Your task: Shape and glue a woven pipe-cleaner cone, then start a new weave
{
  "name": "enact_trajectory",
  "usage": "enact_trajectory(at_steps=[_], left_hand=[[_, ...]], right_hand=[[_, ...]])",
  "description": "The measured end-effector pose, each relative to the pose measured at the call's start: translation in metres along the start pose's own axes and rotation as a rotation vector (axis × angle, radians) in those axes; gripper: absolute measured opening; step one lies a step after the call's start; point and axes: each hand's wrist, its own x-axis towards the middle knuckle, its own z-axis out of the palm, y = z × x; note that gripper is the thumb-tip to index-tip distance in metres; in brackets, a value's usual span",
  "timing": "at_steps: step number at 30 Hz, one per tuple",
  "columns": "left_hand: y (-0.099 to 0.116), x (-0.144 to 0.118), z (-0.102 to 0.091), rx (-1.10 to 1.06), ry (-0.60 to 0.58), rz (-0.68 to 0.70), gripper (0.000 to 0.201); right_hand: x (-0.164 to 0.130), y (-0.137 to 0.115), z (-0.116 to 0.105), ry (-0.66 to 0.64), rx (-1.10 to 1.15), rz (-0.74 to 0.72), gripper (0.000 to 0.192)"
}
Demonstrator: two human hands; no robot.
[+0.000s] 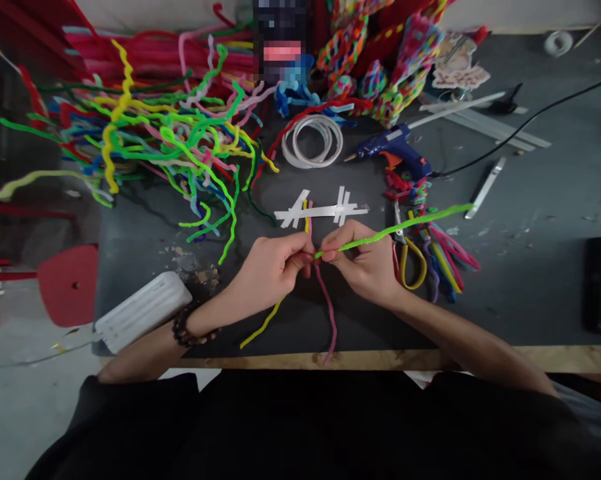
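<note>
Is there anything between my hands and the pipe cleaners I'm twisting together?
Nothing visible. The left hand pinches the yellow fuzzy pipe cleaner and the pink fuzzy pipe cleaner; the right hand grips the green fuzzy pipe cleaner directly. The yellow-handled scissors lie beside the right hand, apart.

A dark table [530, 293] with a wooden near edge; a heap of pipe cleaners [170, 127] far left; tape rolls [313, 141] and a blue glue gun [390, 150] far centre; scissors [410, 257] right; a white ribbed block [143, 310] near left.
</note>
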Motion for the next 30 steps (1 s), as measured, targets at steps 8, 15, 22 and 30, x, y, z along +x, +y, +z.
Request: enact_trajectory(at_steps=[8, 15, 22, 30], left_hand=[[-0.012, -0.005, 0.020, 0.127, 0.118, 0.087, 0.026], [-0.026, 0.004, 0.016, 0.238, 0.084, 0.141, 0.035], [-0.009, 0.006, 0.008, 0.103, 0.142, -0.034, 0.017], [-0.005, 0.004, 0.007, 0.038, 0.080, -0.038, 0.022]], right_hand=[[-0.002, -0.003, -0.002, -0.044, -0.033, 0.102, 0.017], [0.000, 0.000, -0.003, -0.003, -0.072, 0.079, 0.016], [0.012, -0.010, -0.007, 0.141, 0.020, 0.063, 0.027], [0.008, 0.003, -0.002, 0.033, 0.004, -0.003, 0.026]])
